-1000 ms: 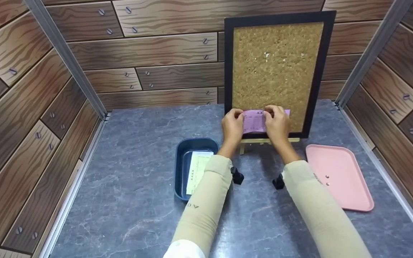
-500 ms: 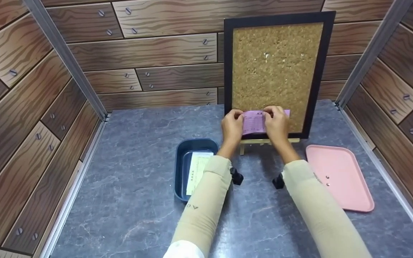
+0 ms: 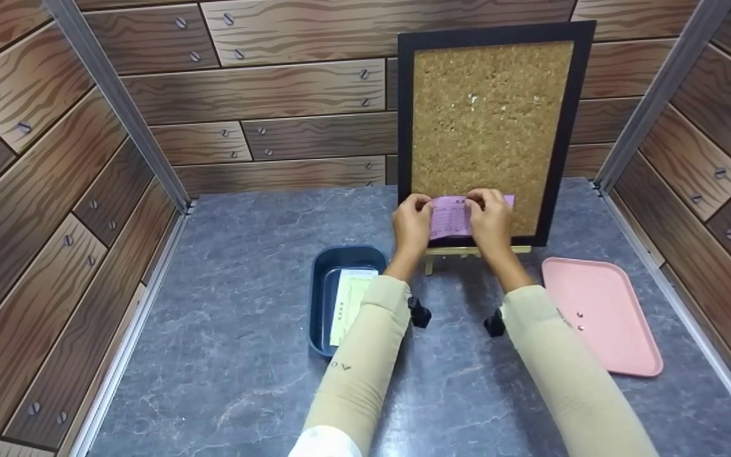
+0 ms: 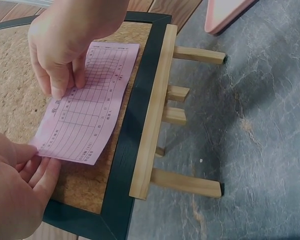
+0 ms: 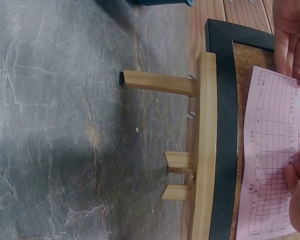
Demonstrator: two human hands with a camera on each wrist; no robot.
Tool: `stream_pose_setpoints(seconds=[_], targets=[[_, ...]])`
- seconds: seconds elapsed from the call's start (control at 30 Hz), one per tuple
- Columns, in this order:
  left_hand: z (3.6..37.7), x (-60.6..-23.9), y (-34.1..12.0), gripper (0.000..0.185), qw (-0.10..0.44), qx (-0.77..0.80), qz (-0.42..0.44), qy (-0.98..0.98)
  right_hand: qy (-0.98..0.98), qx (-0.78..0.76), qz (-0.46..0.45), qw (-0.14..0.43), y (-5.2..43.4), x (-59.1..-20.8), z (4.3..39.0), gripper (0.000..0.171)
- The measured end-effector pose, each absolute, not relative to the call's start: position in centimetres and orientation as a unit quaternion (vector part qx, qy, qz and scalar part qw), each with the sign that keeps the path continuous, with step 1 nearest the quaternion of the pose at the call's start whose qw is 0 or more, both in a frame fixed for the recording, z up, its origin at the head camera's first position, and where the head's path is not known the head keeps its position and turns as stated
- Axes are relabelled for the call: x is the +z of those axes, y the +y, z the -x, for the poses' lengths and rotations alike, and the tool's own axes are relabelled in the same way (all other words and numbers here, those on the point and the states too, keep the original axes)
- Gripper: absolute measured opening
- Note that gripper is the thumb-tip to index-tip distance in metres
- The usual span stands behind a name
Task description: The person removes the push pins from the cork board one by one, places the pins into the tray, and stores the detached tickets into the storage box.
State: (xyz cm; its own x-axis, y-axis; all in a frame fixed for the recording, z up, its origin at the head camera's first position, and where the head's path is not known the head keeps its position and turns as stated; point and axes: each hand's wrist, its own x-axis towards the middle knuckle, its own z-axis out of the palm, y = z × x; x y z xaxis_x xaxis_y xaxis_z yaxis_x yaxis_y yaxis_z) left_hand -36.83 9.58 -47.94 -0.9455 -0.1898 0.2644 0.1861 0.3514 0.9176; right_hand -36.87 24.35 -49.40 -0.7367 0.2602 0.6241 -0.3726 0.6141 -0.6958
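Observation:
A pink printed slip (image 3: pixel 451 217) lies flat against the lower part of a black-framed cork board (image 3: pixel 491 114) that stands on a small wooden easel (image 4: pixel 152 117). My left hand (image 3: pixel 411 225) pinches the slip's left end (image 4: pixel 50 145) between thumb and fingers. My right hand (image 3: pixel 491 222) has bent fingertips (image 4: pixel 60 85) pinched together on the slip's top edge near its middle, pressing it to the cork. In the right wrist view the slip (image 5: pixel 272 150) hangs over the frame's inner edge, with the right hand's fingertips (image 5: pixel 297 175) on it.
A dark blue tray (image 3: pixel 324 279) holding a pale yellow slip (image 3: pixel 349 298) sits left of the easel. On the right lies a pink tray (image 3: pixel 619 343) with two small pins (image 3: pixel 579 320). Wood-patterned walls enclose the grey marble tabletop (image 3: pixel 232 355).

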Motion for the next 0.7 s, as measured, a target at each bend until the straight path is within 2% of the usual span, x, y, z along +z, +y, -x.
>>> stream_pose_setpoints(seconds=[0.7], targets=[[36.73,-47.88,9.42,0.007,0.175,-0.562,0.008,-0.809,-0.83,0.417,-0.034,0.369,24.3,-49.52,36.97,0.006]])
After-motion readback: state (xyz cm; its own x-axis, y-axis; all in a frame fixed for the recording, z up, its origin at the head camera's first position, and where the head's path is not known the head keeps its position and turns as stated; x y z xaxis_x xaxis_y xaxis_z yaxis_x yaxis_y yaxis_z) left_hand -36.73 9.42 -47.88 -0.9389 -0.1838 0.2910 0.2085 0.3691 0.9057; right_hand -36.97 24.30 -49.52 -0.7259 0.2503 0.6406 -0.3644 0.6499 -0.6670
